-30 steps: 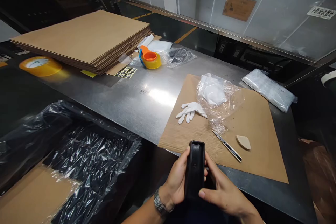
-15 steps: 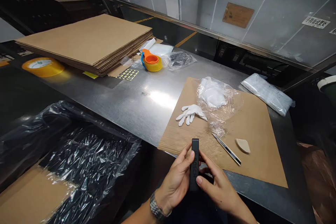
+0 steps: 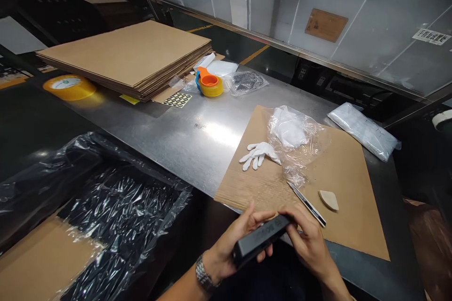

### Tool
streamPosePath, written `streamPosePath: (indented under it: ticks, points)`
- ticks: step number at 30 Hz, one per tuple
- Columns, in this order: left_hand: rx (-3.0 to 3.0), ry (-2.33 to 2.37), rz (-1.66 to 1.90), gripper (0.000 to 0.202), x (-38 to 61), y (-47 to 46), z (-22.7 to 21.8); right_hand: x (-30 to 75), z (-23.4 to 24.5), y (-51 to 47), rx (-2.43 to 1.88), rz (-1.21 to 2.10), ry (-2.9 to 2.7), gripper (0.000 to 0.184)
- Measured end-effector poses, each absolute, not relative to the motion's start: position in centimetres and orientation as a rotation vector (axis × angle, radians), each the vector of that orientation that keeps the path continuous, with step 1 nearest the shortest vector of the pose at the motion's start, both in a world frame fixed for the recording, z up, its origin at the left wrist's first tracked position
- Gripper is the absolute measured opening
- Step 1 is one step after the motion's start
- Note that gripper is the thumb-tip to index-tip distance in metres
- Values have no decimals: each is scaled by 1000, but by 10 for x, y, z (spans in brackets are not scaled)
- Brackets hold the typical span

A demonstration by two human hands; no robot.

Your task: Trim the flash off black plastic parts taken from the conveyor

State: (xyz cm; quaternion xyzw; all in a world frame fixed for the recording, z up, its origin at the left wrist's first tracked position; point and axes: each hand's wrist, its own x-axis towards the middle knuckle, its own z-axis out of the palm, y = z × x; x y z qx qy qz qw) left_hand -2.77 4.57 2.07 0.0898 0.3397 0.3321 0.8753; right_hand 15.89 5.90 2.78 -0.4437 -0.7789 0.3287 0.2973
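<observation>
A black oblong case with faint raised lettering (image 3: 261,240) is held tilted between my two hands, just off the table's front edge. My left hand (image 3: 238,237) grips its near left end, fingers curling underneath. At the far right end, my right hand (image 3: 305,233) pinches the case between thumb and fingers. Beyond my hands a cutter knife (image 3: 307,204) lies on a cardboard sheet (image 3: 348,178). Beside the knife is a small beige wedge-shaped piece (image 3: 328,200). A white glove (image 3: 259,155) rests near a clear plastic bag with white contents (image 3: 291,129).
Left of the table, black plastic film (image 3: 120,216) covers a container holding cardboard. Stacked cardboard sheets (image 3: 130,56), a yellow tape roll (image 3: 68,87), an orange tape dispenser (image 3: 209,81) and a sticker sheet (image 3: 177,99) sit toward the back. A plastic-wrapped pack (image 3: 365,129) lies at right.
The black case has turned from upright to a slanting, nearly level position. My right hand has shifted to its far end, while my left hand holds the near end. The view has shifted slightly.
</observation>
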Motion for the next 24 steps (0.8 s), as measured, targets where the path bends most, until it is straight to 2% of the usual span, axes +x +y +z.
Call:
streamPosePath:
  ticks: [3,6,9,12,14,16,18,24]
  points:
    - [98,631,914,64,-32,48,23,154,21,52,-1281,468,-1927,22]
    - [279,763,1164,47,-26,44,29,137,7,34,-1246,216,-1868,25]
    - [421,958,1263,55,-12,39,36,121,-8,15,-1155,244,-1873,28]
    - [357,964,1258,66,-4,38,40,127,-19,14,-1086,333,-1896,38]
    - [319,930,1208,66,-3,38,41,144,-25,28,-1239,288,-1910,35]
    - [314,918,1153,66,-5,37,41,165,-32,50,-1560,92,-1938,27]
    - [325,915,1130,66,-6,36,41,183,-40,69,-1749,-92,-2010,30]
    - [369,908,1159,60,-7,33,48,196,-61,82,-1797,-107,-2109,34]
